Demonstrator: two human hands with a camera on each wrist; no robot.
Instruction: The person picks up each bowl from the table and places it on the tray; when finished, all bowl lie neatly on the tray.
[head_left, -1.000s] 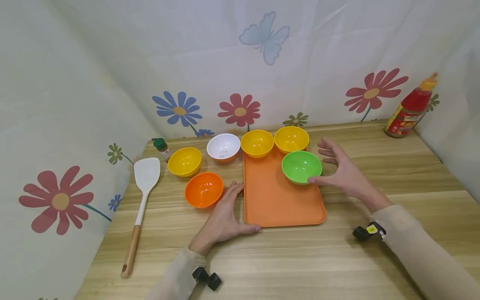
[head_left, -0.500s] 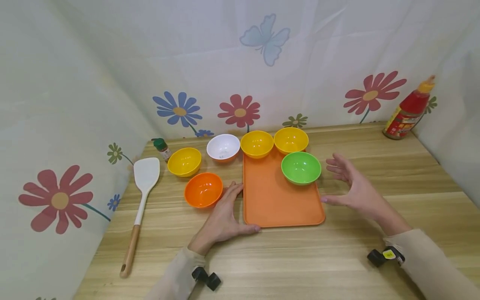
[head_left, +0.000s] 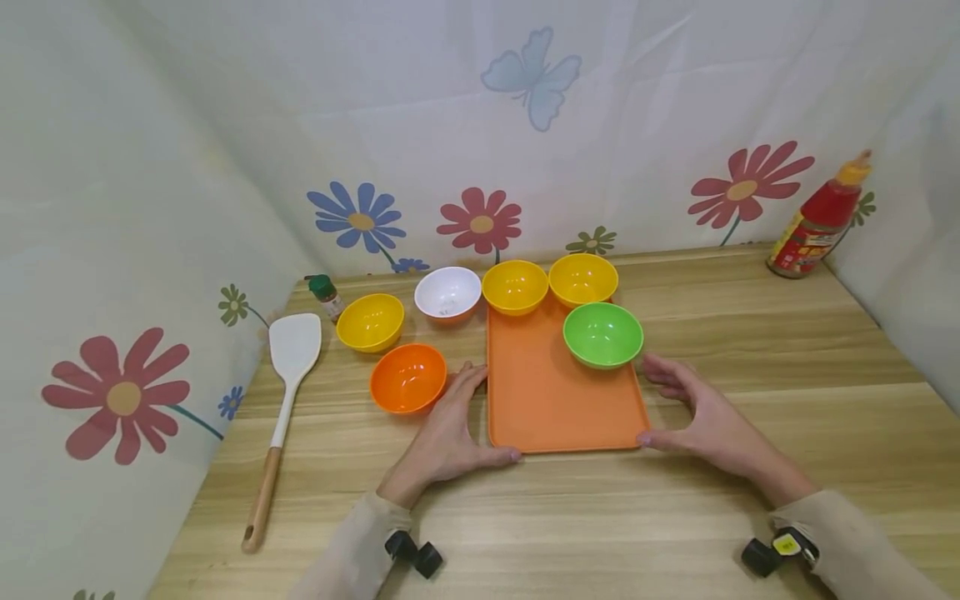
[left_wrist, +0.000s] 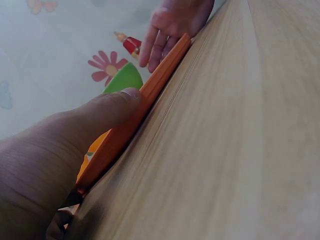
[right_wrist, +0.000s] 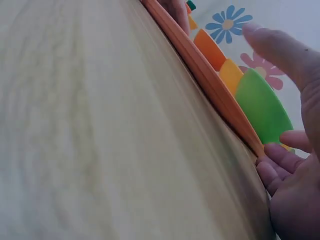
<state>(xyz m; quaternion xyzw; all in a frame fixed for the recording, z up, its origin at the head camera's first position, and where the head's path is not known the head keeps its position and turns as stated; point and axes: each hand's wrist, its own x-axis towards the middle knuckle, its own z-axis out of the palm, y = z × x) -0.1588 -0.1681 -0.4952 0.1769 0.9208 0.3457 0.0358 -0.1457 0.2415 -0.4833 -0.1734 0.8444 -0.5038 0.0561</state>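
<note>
An orange tray (head_left: 558, 408) lies flat on the table. My left hand (head_left: 447, 446) touches its near left corner, thumb along the front edge and fingers beside the left side. In the left wrist view that thumb (left_wrist: 112, 107) lies against the rim. My right hand (head_left: 708, 421) is at the near right corner, thumb tip at the corner and fingers loosely extended beside the right edge. A green bowl (head_left: 602, 335) sits on the tray's right part. Two yellow bowls (head_left: 514, 287) stand side by side at its far end. An orange bowl (head_left: 408, 379) stands just beyond my left fingers.
Left of the tray are a white bowl (head_left: 447, 294), another yellow bowl (head_left: 371, 322) and a green-capped small bottle (head_left: 325, 296). A white turner with a wooden handle (head_left: 280, 417) lies farther left. A red sauce bottle (head_left: 817, 221) stands at the back right by the cloth wall.
My right hand has left the green bowl's rim, moved right, then come nearer to the tray's near right corner. My left hand and the bowls have stayed in place.
</note>
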